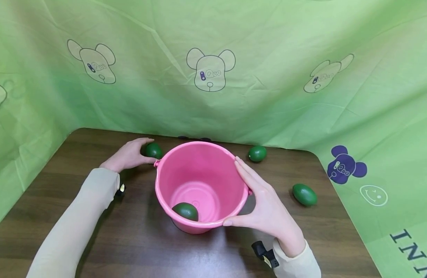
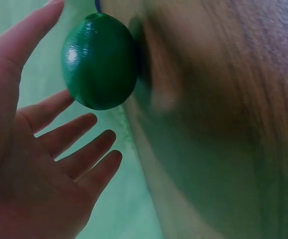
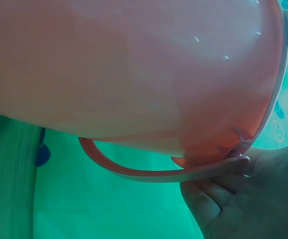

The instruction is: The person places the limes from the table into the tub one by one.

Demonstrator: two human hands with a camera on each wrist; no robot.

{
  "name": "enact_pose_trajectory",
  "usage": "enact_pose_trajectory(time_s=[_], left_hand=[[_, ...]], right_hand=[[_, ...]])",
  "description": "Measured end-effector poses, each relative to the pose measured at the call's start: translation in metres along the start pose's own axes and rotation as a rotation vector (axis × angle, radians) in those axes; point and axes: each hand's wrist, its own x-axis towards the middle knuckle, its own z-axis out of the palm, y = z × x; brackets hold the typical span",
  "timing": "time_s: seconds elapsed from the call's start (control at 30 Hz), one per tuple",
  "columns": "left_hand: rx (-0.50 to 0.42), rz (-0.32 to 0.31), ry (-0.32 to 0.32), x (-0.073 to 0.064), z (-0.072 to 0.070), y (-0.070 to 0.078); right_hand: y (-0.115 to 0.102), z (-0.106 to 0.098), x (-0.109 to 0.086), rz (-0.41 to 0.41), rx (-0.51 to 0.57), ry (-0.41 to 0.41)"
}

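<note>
A pink bucket [image 1: 199,144] stands on the table, with a dark green egg-shaped fruit [image 1: 185,211] inside near its front wall. My right hand [image 1: 265,204] holds the bucket's right rim, thumb at the front and fingers farther back. In the right wrist view, some fingers lie by the joint of the pink handle [image 3: 149,175], which hangs down outside. Left of the bucket, my left hand [image 1: 130,154] reaches around another green fruit [image 2: 100,62]. Its thumb and index finger are spread on either side of that fruit, and the other fingers are extended; firm contact cannot be made out.
Two more green fruits lie to the right of the bucket, one fruit [image 1: 257,153] near the back edge and another fruit [image 1: 304,194] near the right edge. The brown wooden table [image 1: 130,247] meets a green printed curtain [image 1: 262,108] at the back and sides.
</note>
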Motion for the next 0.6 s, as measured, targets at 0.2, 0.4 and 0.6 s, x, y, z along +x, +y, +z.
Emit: enact_pose_trajectory(time_s=[0.2, 0.4, 0.6], left_hand=[[-0.012, 0.033, 0.018, -0.0001, 0.0036, -0.0038], [-0.027, 0.024, 0.019, 0.0019, 0.0061, -0.0066], [-0.027, 0.021, 0.021, 0.0051, 0.008, -0.0069]], right_hand=[[-0.0003, 0.0003, -0.0001, -0.002, 0.004, 0.001], [0.0005, 0.0017, -0.0005, -0.011, 0.001, 0.002], [0.0012, 0.0028, -0.0009, -0.013, 0.004, 0.007]])
